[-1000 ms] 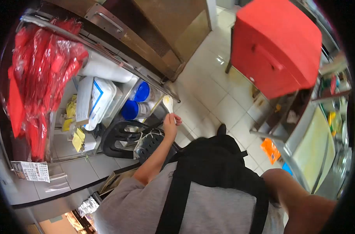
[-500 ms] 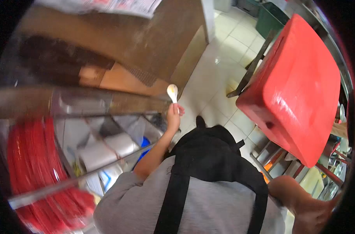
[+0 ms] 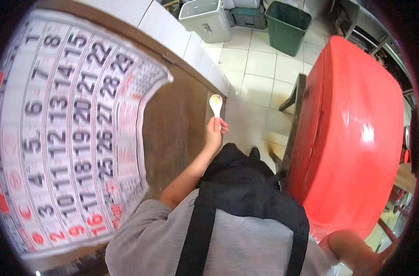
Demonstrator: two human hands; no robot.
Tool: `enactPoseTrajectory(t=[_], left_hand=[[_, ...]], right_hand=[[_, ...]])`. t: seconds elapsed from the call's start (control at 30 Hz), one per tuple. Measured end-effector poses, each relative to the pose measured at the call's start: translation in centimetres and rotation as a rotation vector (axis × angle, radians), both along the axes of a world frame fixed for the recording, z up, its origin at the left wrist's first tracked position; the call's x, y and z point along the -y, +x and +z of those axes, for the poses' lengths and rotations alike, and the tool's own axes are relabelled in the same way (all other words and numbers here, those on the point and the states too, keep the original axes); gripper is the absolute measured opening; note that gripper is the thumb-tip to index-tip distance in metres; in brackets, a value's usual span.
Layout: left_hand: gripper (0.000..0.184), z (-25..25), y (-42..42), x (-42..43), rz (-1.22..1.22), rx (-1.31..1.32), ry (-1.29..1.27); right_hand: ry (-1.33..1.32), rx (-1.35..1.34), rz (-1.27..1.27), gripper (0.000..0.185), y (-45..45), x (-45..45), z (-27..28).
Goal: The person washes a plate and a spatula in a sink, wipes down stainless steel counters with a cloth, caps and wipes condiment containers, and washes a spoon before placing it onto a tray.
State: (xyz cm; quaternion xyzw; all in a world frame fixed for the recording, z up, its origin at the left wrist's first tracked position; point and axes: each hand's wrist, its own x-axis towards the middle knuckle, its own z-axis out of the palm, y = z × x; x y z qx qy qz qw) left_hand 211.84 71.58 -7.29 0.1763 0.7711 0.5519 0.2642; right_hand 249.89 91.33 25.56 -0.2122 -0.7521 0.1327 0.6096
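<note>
My left hand is closed around the handle of a white soup spoon. The spoon's bowl points away from me, with a small yellow bit in it. Below the hand are my black apron and the tiled floor. Only part of my right arm shows at the lower right, beside a large red box-like object. My right hand lies outside the view.
A large calendar hangs on a brown wooden panel at my left. Ahead stand a green bin and a pale grey bin. A dark leg stands beside the red object; metal shelving lies beyond.
The view has shifted forward: the shelf with red bundles has left sight, and the calendar and bins show more fully. My left hand still holds the spoon.
</note>
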Motion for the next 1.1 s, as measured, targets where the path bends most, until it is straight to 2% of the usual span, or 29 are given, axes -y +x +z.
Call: enactPoseTrajectory(t=[0.1, 0.23, 0.3, 0.33, 0.5, 0.63, 0.77, 0.8, 0.83, 0.87, 0.9, 0.97, 1.0, 1.03, 1.07, 1.1], left_hand=[[0.032, -1.1, -6.5, -4.6, 0.035, 0.019, -0.017], [0.030, -2.1, -15.2, -14.3, -0.081, -0.017, -0.075], [0.032, -2.3, -19.1, -21.7, -0.173, -0.060, -0.063], [0.031, -3.5, -21.1, -25.3, -0.240, -0.081, -0.021], [0.032, -1.1, -25.3, -44.6, -0.433, -0.062, 0.103], [0.030, -1.5, -27.2, -54.7, -0.517, 0.006, 0.080], [0.029, 0.3, -29.0, -61.8, -0.603, -0.037, -0.010], [0.029, 0.3, -29.7, -63.0, -0.629, -0.063, -0.033], [0.029, 0.0, -30.3, -64.4, -0.651, -0.079, -0.054], [0.029, -0.5, -30.6, -65.6, -0.663, -0.081, -0.072], [0.029, -0.9, -31.0, -67.0, -0.674, -0.086, -0.089], [0.028, -1.5, -32.5, -70.7, -0.731, -0.079, -0.067], [0.028, -2.1, -32.4, -73.1, -0.783, -0.069, -0.034], [0.028, -1.7, -31.5, -76.0, -0.781, -0.001, -0.027], [0.027, -1.6, -30.6, -78.8, -0.784, 0.065, -0.035], [0.027, -2.2, -29.9, -82.7, -0.826, 0.055, -0.051]], right_hand=[[-0.111, -0.025, 0.048, 0.053, -7.8, -4.6, -2.2], [-0.227, 0.088, -0.146, 0.043, -14.3, -9.7, -3.7], [-0.259, 0.150, -0.287, 0.038, -16.7, -11.7, -3.7], [-0.289, 0.196, -0.353, 0.036, -17.1, -12.8, -3.5], [-0.426, 0.256, -0.598, 0.023, -19.4, -18.7, -3.1], [-0.502, 0.326, -0.684, 0.013, -19.5, -25.7, -2.6], [-0.500, 0.544, -0.567, 0.004, -17.7, -39.7, -1.0], [-0.470, 0.614, -0.474, 0.007, -17.4, -44.7, -0.8], [-0.602, 0.603, -0.484, 0.008, -16.5, -49.3, -1.8], [-0.475, 0.791, -0.464, 0.010, -15.1, -54.7, -2.1], [-0.415, 0.854, -0.456, 0.014, -14.4, -59.5, -2.1], [-0.472, 1.013, -0.644, 0.024, -13.8, -68.2, -1.7], [-0.547, 1.048, -0.603, 0.031, -13.2, -72.3, -1.1], [-0.598, 1.244, -0.565, 0.025, -11.8, -77.7, -1.4], [-0.649, 1.378, -0.618, 0.030, -11.4, -81.2, -1.5], [-0.856, 1.572, -0.720, 0.036, -11.7, -84.7, -1.6]])
